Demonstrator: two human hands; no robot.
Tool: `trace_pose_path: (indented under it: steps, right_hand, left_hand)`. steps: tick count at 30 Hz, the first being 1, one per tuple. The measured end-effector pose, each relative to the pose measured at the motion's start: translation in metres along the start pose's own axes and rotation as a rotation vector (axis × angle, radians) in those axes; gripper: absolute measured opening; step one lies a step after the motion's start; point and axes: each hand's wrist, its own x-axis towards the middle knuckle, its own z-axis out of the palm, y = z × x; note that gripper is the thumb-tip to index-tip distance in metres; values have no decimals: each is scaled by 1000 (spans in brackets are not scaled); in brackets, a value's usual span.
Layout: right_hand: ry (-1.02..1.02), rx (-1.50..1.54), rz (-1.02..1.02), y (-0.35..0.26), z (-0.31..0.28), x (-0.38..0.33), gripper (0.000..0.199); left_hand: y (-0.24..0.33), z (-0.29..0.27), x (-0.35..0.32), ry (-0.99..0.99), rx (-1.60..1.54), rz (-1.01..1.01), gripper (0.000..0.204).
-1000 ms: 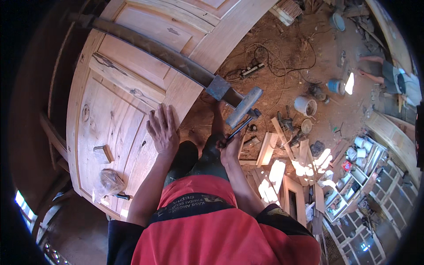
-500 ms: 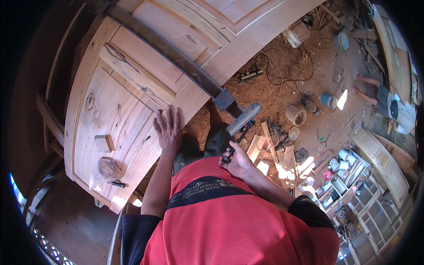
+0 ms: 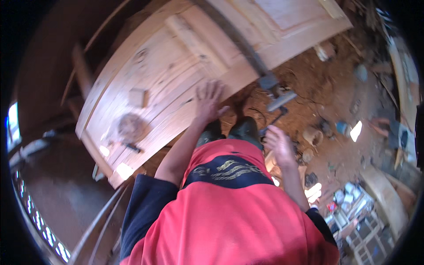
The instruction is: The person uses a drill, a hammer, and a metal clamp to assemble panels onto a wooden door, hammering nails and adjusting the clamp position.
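Observation:
A pale wooden panelled door lies in front of me, with a long metal bar clamp across it. My left hand rests on the door's near edge, fingers spread, holding nothing. Beyond that edge sit the clamp's end jaw and its screw handle, which slants back toward me. My right hand is right by the handle's near end; somewhat blurred, its fingers look loosely bent and apart, not wrapped round it. On the door lie a small wood block, a clear plastic bag and a dark-handled tool.
Sawdust covers the ground beyond the door. Buckets and a blue can stand on the right. Farther right are a person's legs, cluttered containers and a leaning wood panel. Metal rails run at lower left.
My right hand has loosened from the clamp handle, which has swung to a different angle. My left hand stays on the door edge. The whole view has shifted, moving the scene rightward.

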Motion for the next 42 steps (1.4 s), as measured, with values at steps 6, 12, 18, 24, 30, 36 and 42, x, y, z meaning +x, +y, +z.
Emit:
trace_pose_path:
  steps: [6,12,18,24,30,36,42]
  right_hand:
    - [109,-8,-468,64,-40,-9,33]
    - [371,-1090,-205,384,-271,66,41]
    - [301,-1135,-153,471,-256,-51,30]
    - [394,-809,-257,399,-192,-5,31]
    - [458,-480,-644,305,-186,29,35]
    - [469,-435,-238,312,-266,15,26]
    - [406,-1,157,369,-413,21,17]
  left_hand:
    - [-68,-16,-110,187,-91,-85,78]
    - [-107,9,-186,115,-130,-264,69]
    - [-89,-8,-196,108,-57,-328,71]
    - [-26,-9,-117,23,-36,-46,70]
    - [33,3,-49,-124,62,-8,91]
    - [76,1,-30,-256,81,-151,109]
    - [66,-3,-24,-258,67,-150,105]
